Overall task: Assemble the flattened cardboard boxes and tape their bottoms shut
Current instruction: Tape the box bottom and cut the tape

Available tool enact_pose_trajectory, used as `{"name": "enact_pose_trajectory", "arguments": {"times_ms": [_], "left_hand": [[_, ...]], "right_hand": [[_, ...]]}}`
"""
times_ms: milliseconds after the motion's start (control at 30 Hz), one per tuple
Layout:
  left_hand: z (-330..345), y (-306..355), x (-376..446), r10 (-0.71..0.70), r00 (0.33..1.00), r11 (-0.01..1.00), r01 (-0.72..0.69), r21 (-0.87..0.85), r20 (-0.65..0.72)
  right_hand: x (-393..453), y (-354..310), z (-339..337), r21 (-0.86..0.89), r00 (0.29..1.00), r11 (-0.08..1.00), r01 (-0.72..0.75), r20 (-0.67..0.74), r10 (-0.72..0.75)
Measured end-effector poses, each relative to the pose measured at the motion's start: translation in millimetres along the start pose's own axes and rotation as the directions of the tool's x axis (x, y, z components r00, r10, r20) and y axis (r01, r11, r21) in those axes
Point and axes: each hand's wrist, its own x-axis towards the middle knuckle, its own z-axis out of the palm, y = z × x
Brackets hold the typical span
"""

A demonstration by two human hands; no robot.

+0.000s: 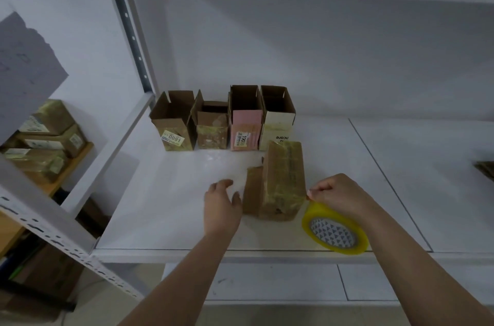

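A brown cardboard box [283, 181] stands bottom-up on the white shelf [171, 213], its upturned bottom covered with yellowish tape. My right hand [339, 196] pinches the tape's free end at the box's right edge. The yellow tape roll [334, 232] hangs just below that hand, near the shelf's front edge. My left hand [223, 204] hovers with fingers apart beside a loose flap on the box's left side. Several assembled open boxes [222, 120] stand in a row behind.
A slotted metal upright [131, 39] rises at the back left. Taped boxes [45, 138] are stacked on a wooden shelf at far left. Dark flat cardboard [485, 168] peeks in at the right edge. A paper sheet [24, 72] hangs at left.
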Motion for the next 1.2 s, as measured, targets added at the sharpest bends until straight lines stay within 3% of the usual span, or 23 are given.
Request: {"name": "enact_pose_trajectory", "arguments": {"times_ms": [100,233,300,367,433,500,600,733,800,900,1067,1200], "left_hand": [[-23.4,-11.2,4.5,-0.097,0.989,0.853,0.025,0.522,0.110],[-30.9,-12.3,6.0,-0.078,0.970,0.681,-0.118,0.723,0.232],[-34.0,-14.3,9.2,-0.056,0.966,0.647,-0.159,0.746,0.254],[-43.2,-14.4,15.4,-0.067,0.974,0.743,-0.098,0.662,0.219],[-55.6,-7.8,21.6,-0.058,0.989,0.901,-0.008,0.434,0.138],[-62.3,11.5,27.9,-0.011,0.996,0.981,-0.006,0.192,0.089],[-59.3,58.9,22.8,0.179,0.967,0.982,-0.164,-0.095,0.182],[-38.2,112.7,7.5,0.398,0.820,0.902,-0.270,-0.337,0.411],[-23.1,118.6,12.5,0.383,0.769,0.909,-0.215,-0.356,0.512],[-5.4,109.4,20.2,0.269,0.766,0.949,-0.105,-0.298,0.584],[6.6,102.9,23.8,0.340,0.795,0.934,-0.224,-0.279,0.502],[9.9,100.4,26.8,0.339,0.815,0.938,-0.258,-0.230,0.469]], "right_hand": [[-1.5,-1.2,2.1,0.005,1.000,1.000,0.014,0.002,-0.014],[-1.6,-4.3,6.0,0.024,1.000,1.000,0.016,0.000,-0.016],[-2.6,-4.8,7.7,0.039,1.000,0.999,0.017,0.000,-0.017],[-3.9,-4.4,8.4,0.049,1.000,0.999,0.023,0.002,-0.023],[-4.3,-3.2,8.7,0.052,1.000,0.998,0.024,-0.003,-0.024],[-5.6,-4.3,8.8,0.057,1.000,0.998,0.027,-0.003,-0.027],[-6.7,-9.6,9.2,0.068,0.999,0.996,0.051,0.000,-0.051],[-4.9,-14.1,9.2,0.077,0.998,0.996,0.054,0.024,-0.056],[-1.4,-14.1,8.9,0.087,0.998,0.995,0.053,0.032,-0.056],[-0.6,-11.9,8.8,0.150,0.992,0.986,0.074,0.094,-0.088],[-5.9,-0.4,9.6,0.438,0.976,0.897,-0.064,0.213,-0.035],[-5.1,11.9,4.9,0.407,0.954,0.913,-0.038,0.287,-0.088]]}}
